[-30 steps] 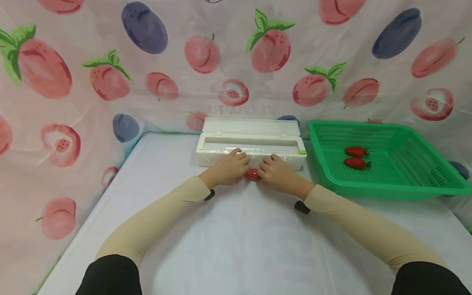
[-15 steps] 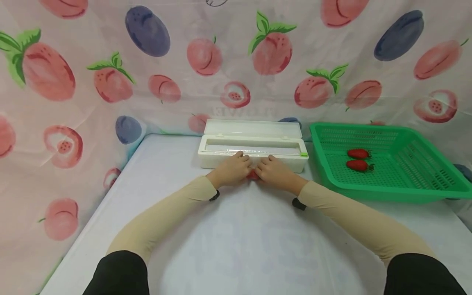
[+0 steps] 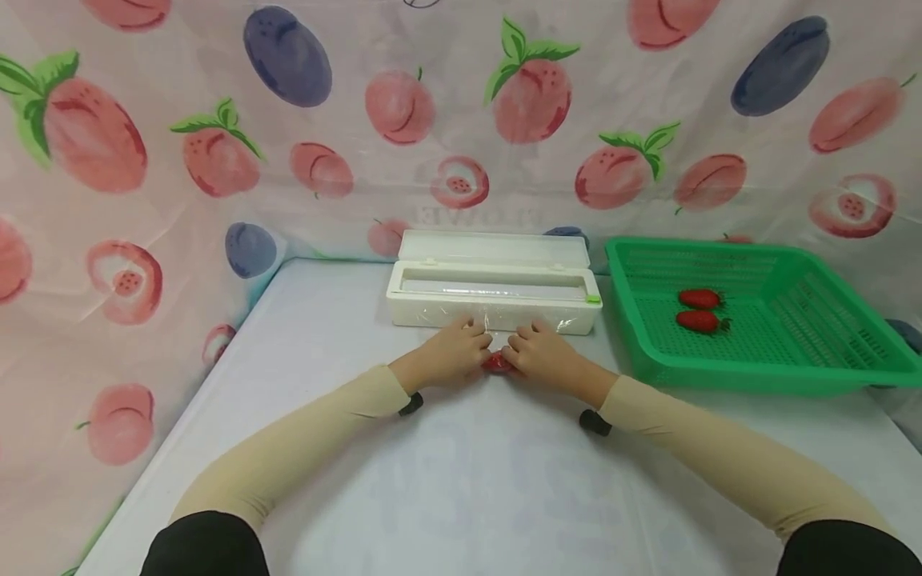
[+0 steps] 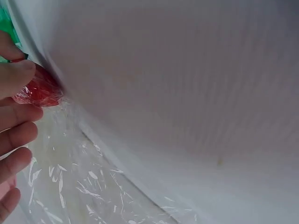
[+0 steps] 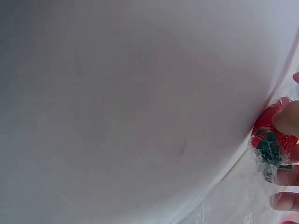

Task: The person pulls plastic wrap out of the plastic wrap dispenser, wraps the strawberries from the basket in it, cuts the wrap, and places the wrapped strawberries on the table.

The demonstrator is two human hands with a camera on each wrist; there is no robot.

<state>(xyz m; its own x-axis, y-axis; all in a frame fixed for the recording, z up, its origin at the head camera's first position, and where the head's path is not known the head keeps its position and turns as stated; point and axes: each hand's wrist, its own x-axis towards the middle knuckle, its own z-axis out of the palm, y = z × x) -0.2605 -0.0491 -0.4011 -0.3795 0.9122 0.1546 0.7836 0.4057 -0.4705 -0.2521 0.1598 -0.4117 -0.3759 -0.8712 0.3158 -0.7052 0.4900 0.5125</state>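
- A red strawberry wrapped in clear film sits at the center of the scene, between two hands above a white tabletop; whether it touches the cloth cannot be told.
- At 9 o'clock from the fruit, the left hand pinches it between thumb and curled fingers.
- At 3 o'clock, the right hand pinches the other end, its thumb pressed on the red flesh beside green leaves.
- At 12 o'clock, the film spreads toward a long white box, its lid raised at the back and a green tab at its front right corner.
- At 2 o'clock, a green basket holds two bare strawberries side by side, leafy ends pointing to 3 o'clock.
- A fruit-print cloth hangs behind.
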